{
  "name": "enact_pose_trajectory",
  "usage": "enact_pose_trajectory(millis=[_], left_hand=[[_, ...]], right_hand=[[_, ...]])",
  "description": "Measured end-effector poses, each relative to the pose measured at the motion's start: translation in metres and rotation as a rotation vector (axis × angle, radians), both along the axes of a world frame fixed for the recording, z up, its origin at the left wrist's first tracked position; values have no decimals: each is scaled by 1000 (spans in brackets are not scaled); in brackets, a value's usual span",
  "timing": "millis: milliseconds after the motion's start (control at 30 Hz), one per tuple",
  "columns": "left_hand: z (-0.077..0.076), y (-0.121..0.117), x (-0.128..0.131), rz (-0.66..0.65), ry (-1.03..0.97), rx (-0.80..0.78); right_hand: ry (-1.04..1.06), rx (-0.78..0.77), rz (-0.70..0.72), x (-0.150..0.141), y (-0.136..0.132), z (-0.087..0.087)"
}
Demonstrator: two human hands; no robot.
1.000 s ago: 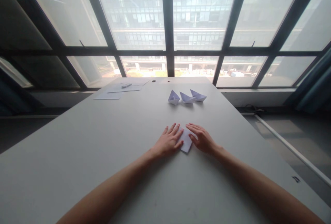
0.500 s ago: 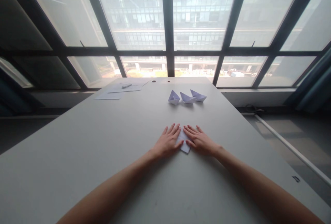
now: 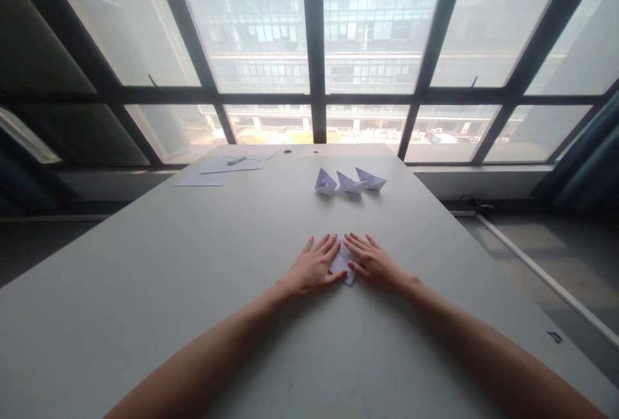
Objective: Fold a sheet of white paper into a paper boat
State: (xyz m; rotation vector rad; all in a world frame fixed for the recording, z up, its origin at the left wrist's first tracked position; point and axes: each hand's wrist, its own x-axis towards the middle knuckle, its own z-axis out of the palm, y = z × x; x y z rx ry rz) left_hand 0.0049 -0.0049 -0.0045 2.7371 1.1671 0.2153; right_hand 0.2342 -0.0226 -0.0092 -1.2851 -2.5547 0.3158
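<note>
The paper lies flat on the worktop, between the hands and partly under them. The left hand rests palm down over its left side, grip spread, thumb across the near part. The right hand covers its right side, grip also spread. Beyond them stand three paper boats; sheets lie at the far left.
</note>
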Motion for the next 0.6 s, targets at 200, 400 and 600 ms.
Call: enact_pose_trajectory(millis=[200,400,600], left_hand=[[1,0,-1,2,0,-13],[-1,2,-2,10,-3,-31],[-1,3,-2,13,-33,-34]], right_hand=[[30,-29,53,1,-2,5],[34,-54,32,-1,-5,9],[24,-55,34,-2,-5,9]])
